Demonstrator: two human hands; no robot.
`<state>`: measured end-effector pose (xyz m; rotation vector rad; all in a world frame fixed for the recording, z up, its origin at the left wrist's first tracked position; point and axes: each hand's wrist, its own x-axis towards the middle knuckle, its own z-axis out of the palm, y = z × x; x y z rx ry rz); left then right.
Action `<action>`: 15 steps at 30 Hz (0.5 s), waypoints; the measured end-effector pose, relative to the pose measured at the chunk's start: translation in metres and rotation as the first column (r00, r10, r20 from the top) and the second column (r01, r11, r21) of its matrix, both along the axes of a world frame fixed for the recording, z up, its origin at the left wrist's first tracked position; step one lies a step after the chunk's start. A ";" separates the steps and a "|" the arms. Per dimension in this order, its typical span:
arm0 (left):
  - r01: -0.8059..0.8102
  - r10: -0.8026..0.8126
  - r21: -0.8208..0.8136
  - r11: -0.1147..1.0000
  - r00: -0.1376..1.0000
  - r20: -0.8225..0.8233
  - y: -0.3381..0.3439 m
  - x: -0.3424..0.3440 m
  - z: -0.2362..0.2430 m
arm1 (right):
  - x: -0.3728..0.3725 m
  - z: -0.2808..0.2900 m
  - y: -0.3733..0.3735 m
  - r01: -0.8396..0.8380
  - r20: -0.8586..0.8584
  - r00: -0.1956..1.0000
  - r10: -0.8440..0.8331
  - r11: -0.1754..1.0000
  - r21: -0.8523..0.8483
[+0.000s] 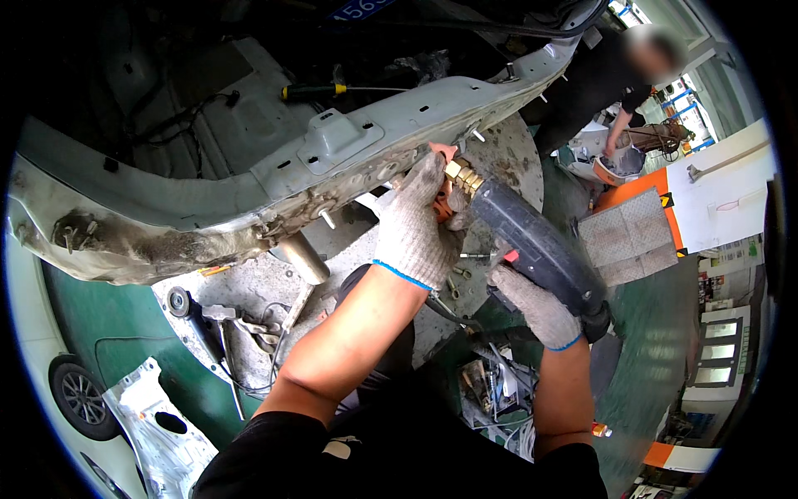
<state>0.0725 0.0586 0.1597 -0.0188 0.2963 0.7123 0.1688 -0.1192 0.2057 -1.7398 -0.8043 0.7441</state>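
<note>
Left hand (420,218) wraps the black tool (532,237) near its front, right hand (537,308) holds its rear, long axis slanting forward-left between grips, brass end (463,176) facing the metal frame (283,185) just beyond; farther off, a white-lettered blue plate (359,10).

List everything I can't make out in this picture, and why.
- Head view: most of the orange part, covered by the gloved left hand.
- Head view: the palm of the right hand, hidden by the hand's own back, beside the black cylindrical tool.
- Head view: the face of the co-worker, blurred.
- Head view: much of the white car, cut off by the left rim.
</note>
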 end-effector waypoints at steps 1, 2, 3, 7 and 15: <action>0.000 0.000 -0.005 1.000 1.000 -0.001 0.001 0.000 0.003 | 0.000 0.001 0.000 0.001 -0.013 1.000 -0.001 1.000 0.008; 0.000 0.000 -0.009 1.000 1.000 -0.003 0.001 -0.001 0.005 | 0.000 0.003 0.001 -0.006 -0.022 1.000 0.006 1.000 -0.006; -0.003 0.003 -0.032 0.999 1.000 -0.018 0.000 -0.002 0.008 | -0.001 0.008 0.003 -0.014 -0.032 0.999 0.013 1.000 -0.020; -0.004 0.002 -0.080 0.997 1.000 -0.026 0.001 -0.003 0.011 | 0.009 0.003 0.002 -0.115 0.155 0.982 0.112 0.993 0.010; -0.002 0.001 -0.084 0.996 1.000 -0.010 0.004 -0.002 0.007 | 0.005 0.010 0.009 -0.045 0.006 0.999 0.046 0.999 -0.017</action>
